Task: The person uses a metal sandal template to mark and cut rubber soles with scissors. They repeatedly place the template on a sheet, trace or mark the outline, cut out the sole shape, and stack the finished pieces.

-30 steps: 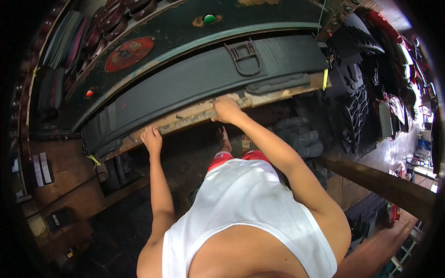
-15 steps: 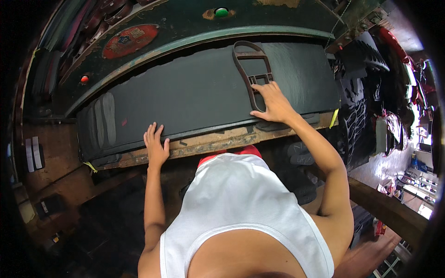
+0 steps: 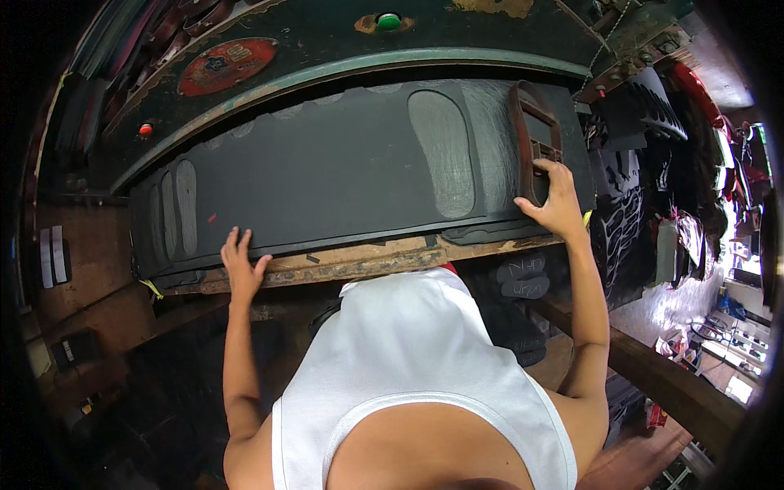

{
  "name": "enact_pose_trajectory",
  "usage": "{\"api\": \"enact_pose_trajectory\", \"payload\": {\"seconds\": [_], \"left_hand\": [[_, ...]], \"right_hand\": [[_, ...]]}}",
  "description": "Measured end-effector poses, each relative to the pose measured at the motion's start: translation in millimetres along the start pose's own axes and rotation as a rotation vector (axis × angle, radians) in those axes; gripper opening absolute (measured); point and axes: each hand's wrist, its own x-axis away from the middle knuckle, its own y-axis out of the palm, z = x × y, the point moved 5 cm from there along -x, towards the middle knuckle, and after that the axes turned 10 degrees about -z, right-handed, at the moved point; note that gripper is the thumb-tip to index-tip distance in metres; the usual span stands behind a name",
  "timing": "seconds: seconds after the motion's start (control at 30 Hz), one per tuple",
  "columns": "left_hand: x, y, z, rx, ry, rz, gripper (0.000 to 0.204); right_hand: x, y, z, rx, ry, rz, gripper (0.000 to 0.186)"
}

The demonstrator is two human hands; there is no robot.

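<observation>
A thick black sheet [image 3: 318, 175], perhaps foam or rubber, lies across a worn wooden bench. My right hand [image 3: 562, 200] grips the near end of a brown, sole-shaped cutting die [image 3: 520, 135] at the sheet's right end, thumb outside and fingers on its inner bars. To the die's left, a sole-shaped cut-out outline [image 3: 443, 151] shows in the sheet. Narrower sole-shaped marks [image 3: 186, 204] sit at the far left. My left hand [image 3: 242, 265] rests with fingers spread on the sheet's front edge, holding nothing.
A dark green machine beam [image 3: 327, 49] with a green button [image 3: 389, 22] and a red button [image 3: 145, 129] spans behind the sheet. Black cut scraps [image 3: 625, 192] hang at the right. Dark sole pieces [image 3: 523, 278] lie below the bench, near a wooden beam [image 3: 670, 359].
My right hand has moved right with the cutting die, uncovering a sole-shaped outline where the die stood. My left hand has slid left along the front edge.
</observation>
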Motion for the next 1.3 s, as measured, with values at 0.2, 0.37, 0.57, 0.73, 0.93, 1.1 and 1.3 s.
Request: {"api": "enact_pose_trajectory", "payload": {"seconds": [0.2,0.37,0.57,0.73,0.93,1.1,1.3], "left_hand": [[4,-6,-138,0.063,-0.477,0.227,0.048],[-13,-17,-186,-0.077,-0.609,0.073,0.045],[22,-36,-144,0.157,-0.386,-0.149,0.086],[55,-71,-92,-0.038,-0.324,-0.138,0.072],[46,-234,-20,-0.26,-0.049,0.378,0.041],[6,-360,4,-0.323,0.017,0.566,0.029],[-127,-346,-48,0.084,0.091,0.194,0.035]], "right_hand": [[1,31,-8,0.279,0.125,-0.04,0.089],[4,85,-82,0.092,-0.162,-0.198,0.089],[1,108,-98,0.042,-0.229,-0.199,0.038],[10,77,-82,-0.051,-0.344,-0.135,0.034],[-12,-37,-60,-0.166,-0.45,0.28,0.026],[-67,-149,-43,-0.216,-0.325,0.491,0.014],[-205,-138,-8,-0.331,-0.053,0.037,0.029]]}}
